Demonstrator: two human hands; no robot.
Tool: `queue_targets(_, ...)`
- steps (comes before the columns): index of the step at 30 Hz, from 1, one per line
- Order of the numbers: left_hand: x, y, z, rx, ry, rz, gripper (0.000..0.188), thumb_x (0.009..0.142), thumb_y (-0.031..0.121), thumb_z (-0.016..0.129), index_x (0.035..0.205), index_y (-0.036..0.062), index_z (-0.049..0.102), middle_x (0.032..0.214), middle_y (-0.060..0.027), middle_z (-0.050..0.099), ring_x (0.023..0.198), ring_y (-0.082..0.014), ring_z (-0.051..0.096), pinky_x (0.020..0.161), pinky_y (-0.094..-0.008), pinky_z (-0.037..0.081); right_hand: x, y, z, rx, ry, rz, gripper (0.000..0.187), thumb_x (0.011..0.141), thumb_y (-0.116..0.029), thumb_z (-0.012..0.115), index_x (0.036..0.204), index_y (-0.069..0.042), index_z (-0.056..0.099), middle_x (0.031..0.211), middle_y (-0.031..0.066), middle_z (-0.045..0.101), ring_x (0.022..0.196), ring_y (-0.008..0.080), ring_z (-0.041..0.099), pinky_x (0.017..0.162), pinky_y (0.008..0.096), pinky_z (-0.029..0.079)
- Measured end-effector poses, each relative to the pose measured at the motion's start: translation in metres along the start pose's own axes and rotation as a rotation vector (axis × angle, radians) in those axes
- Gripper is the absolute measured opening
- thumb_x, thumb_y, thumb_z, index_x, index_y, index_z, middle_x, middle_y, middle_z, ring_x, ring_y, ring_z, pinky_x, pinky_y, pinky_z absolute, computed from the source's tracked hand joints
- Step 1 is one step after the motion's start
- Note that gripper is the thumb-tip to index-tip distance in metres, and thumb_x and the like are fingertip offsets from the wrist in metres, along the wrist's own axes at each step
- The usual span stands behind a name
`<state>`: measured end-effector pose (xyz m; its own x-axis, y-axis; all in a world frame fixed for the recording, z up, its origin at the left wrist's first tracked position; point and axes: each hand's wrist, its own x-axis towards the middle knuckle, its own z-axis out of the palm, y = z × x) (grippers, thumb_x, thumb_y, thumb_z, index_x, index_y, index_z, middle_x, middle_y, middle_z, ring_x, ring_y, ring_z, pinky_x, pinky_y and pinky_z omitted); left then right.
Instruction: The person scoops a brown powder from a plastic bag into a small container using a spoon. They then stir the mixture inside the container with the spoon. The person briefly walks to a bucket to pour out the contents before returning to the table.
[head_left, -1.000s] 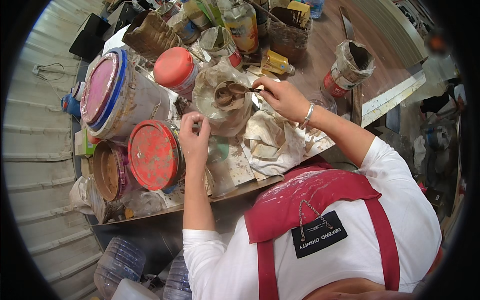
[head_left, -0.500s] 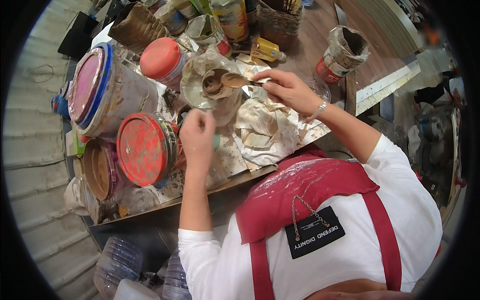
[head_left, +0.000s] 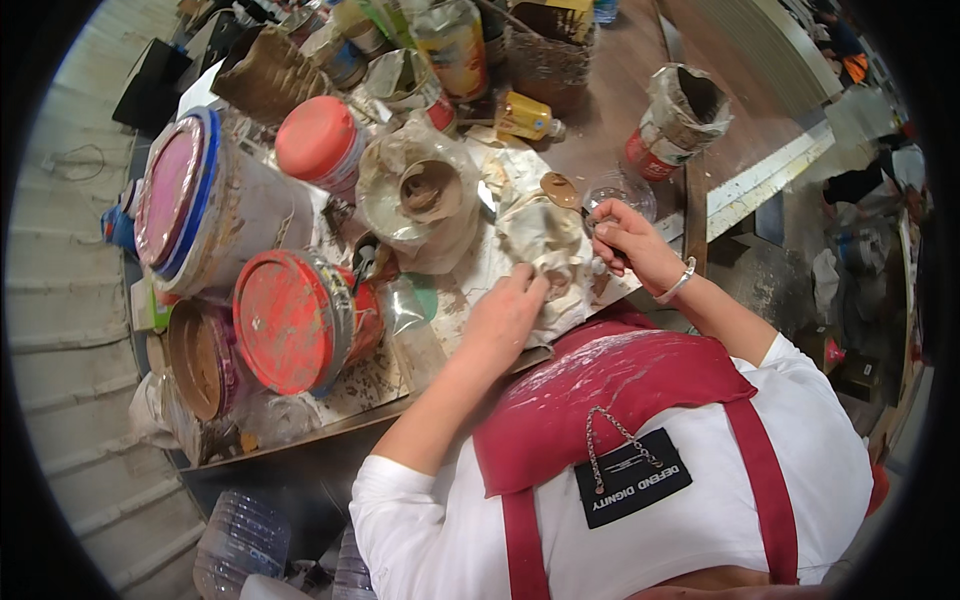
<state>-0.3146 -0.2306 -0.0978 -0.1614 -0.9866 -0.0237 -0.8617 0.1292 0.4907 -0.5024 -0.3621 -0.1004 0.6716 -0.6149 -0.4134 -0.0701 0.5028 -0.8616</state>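
Note:
My right hand [head_left: 635,245] grips a spoon by its handle. The spoon's bowl [head_left: 560,190] is coated in brown paste and sits over a crumpled, stained white rag [head_left: 545,235]. With its fingers bent, my left hand [head_left: 508,312] takes hold of the rag's near edge. To the left of the rag stands a cloudy, plastic-wrapped tub [head_left: 375,200] with brown paste in its round opening.
Paint buckets with red lids, a red-smeared one [head_left: 285,320] and a white one with a pink lid [head_left: 175,190], crowd the left. A yellow bottle [head_left: 525,117] lies behind the rag. A cut-down can [head_left: 665,140] and a clear plastic cup [head_left: 625,190] stand at the right.
My right hand has carried the spoon from over the paste tub rightward to the rag. My left hand has moved right, from beside the tub onto the rag.

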Motion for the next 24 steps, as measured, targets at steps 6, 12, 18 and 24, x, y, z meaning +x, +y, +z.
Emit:
queue_targets(6, -0.014, -0.029, 0.005, -0.063, -0.016, -0.094, 0.035, 0.078, 0.001, 0.049, 0.113, 0.0015, 0.045, 0.091, -0.0174, 0.054, 0.085, -0.0345, 0.056, 0.071, -0.0418, 0.047, 0.002, -0.016, 0.028, -0.142, -0.047, -0.051, 0.016, 0.091, -0.019, 0.051, 0.104, -0.01, 0.048, 0.066, -0.0076, 0.04, 0.056, 0.0012, 0.032, 0.048, 0.0174, 0.025)
queue_targets(12, -0.014, -0.006, -0.007, -0.059, -0.009, -0.205, 0.011, 0.083, 0.013, 0.055, 0.091, 0.0039, 0.055, 0.086, -0.0137, 0.057, 0.081, -0.0332, 0.058, 0.067, -0.0407, 0.046, 0.016, -0.024, 0.043, -0.118, -0.13, -0.143, 0.015, 0.092, -0.022, 0.052, 0.098, -0.009, 0.048, 0.062, -0.0085, 0.034, 0.051, 0.0007, 0.028, 0.043, 0.0172, 0.021)
queue_targets(18, -0.013, -0.014, -0.007, -0.599, 0.43, -0.286, 0.028, 0.09, 0.026, 0.052, 0.11, 0.0059, 0.058, 0.089, -0.0075, 0.058, 0.078, -0.0174, 0.057, 0.066, -0.0274, 0.045, 0.032, -0.02, 0.07, -0.111, -0.122, -0.074, 0.016, 0.093, -0.025, 0.05, 0.087, -0.009, 0.048, 0.06, -0.0085, 0.036, 0.049, 0.0006, 0.028, 0.042, 0.0176, 0.019)
queue_targets(24, 0.005, -0.003, -0.004, -1.554, 0.542, -0.525, 0.038, 0.096, 0.034, 0.042, 0.122, 0.0085, 0.05, 0.104, 0.0004, 0.055, 0.089, -0.0085, 0.052, 0.074, -0.0229, 0.042, 0.048, -0.016, 0.103, 0.003, -0.147, 0.016, 0.014, 0.093, -0.024, 0.048, 0.089, -0.01, 0.048, 0.062, -0.008, 0.039, 0.052, 0.0004, 0.031, 0.044, 0.0177, 0.021)
